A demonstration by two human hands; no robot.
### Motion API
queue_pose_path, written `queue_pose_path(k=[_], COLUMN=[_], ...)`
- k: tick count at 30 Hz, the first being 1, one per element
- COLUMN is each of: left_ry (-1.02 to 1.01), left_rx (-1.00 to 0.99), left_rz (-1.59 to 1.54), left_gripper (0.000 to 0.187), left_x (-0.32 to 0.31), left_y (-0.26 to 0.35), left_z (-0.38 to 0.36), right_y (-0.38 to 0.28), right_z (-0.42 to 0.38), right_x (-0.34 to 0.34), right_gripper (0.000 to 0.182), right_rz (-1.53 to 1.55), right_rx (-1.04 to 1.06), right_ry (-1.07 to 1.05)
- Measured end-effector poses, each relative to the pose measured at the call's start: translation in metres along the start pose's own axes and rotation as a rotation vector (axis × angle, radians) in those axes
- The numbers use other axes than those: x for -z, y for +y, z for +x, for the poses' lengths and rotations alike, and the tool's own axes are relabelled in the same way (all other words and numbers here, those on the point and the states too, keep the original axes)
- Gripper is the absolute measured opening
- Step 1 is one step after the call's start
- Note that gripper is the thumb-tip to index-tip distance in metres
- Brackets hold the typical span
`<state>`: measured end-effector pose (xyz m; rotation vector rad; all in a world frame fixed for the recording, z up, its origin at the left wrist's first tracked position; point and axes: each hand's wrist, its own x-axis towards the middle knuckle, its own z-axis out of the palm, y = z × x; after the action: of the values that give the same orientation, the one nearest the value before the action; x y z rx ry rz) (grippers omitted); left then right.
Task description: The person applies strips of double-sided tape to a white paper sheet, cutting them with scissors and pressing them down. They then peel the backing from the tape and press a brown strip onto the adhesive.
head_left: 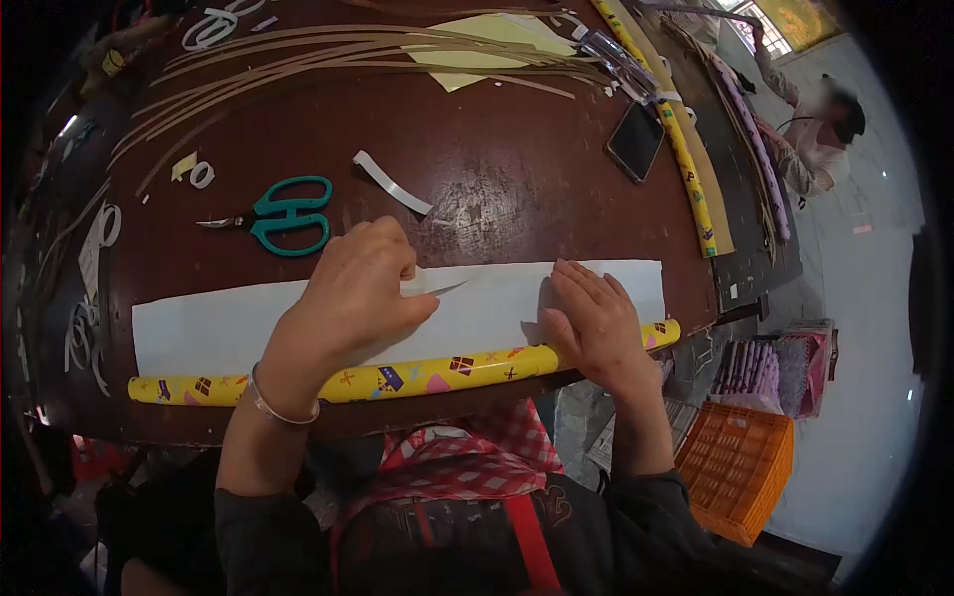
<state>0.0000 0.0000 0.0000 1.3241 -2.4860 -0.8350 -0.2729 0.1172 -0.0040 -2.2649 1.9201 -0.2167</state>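
Note:
A sheet of wrapping paper (pixel 497 308), white side up, lies across the table edge, its near side rolled into a yellow printed roll (pixel 437 376). My left hand (pixel 353 288) is closed over the middle of the sheet, thumb and fingers curled together. A small pale piece shows by its fingertips, with a thin grey pointed shape beside it; what the hand holds I cannot tell. My right hand (pixel 599 323) lies flat with outstretched fingers on the sheet's right part, its palm over the roll. Teal-handled scissors (pixel 288 217) lie beyond the left hand, near a curved white strip (pixel 393 184).
Long brown strips (pixel 328 50) and a yellow sheet (pixel 487 50) lie at the back. A phone (pixel 636 141) rests beside another yellow roll (pixel 686 159) on the right. An orange crate (pixel 737 467) stands on the floor. Another person (pixel 810 134) is at the far right.

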Motion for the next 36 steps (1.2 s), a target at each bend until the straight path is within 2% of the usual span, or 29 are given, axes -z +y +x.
queue_pose_path(k=[2,8,15,20,23,33,36], left_ry=[-0.037,-0.037,-0.02,-0.036,-0.034,0.008,-0.001], left_rx=[-0.006,0.011,0.007,0.007,0.047,0.001,-0.022], left_rz=[-0.174,-0.296,-0.301,-0.256,-0.198,-0.211,-0.211], left_gripper=[0.032,0.035,0.037,0.04,0.041,0.041,0.042], left_x=[0.002,0.004,0.0,0.001,0.004,-0.001,0.0], left_y=[-0.007,-0.014,-0.019,-0.018,-0.01,-0.014,-0.016], left_z=[0.001,0.003,0.007,0.007,0.005,0.004,0.005], right_y=[0.0,-0.003,-0.016,-0.035,-0.044,-0.05,-0.048], right_z=[0.0,0.001,0.008,0.022,0.03,0.039,0.043], right_x=[0.0,-0.001,0.001,-0.009,-0.01,-0.016,-0.011], right_gripper=[0.045,0.042,0.042,0.039,0.04,0.04,0.045], right_rz=[0.008,0.003,-0.176,0.008,0.038,0.067,0.032], right_rx=[0.03,0.036,0.077,0.296,0.347,0.398,0.413], right_ry=[0.026,0.049,0.007,0.033,0.025,0.006,0.025])
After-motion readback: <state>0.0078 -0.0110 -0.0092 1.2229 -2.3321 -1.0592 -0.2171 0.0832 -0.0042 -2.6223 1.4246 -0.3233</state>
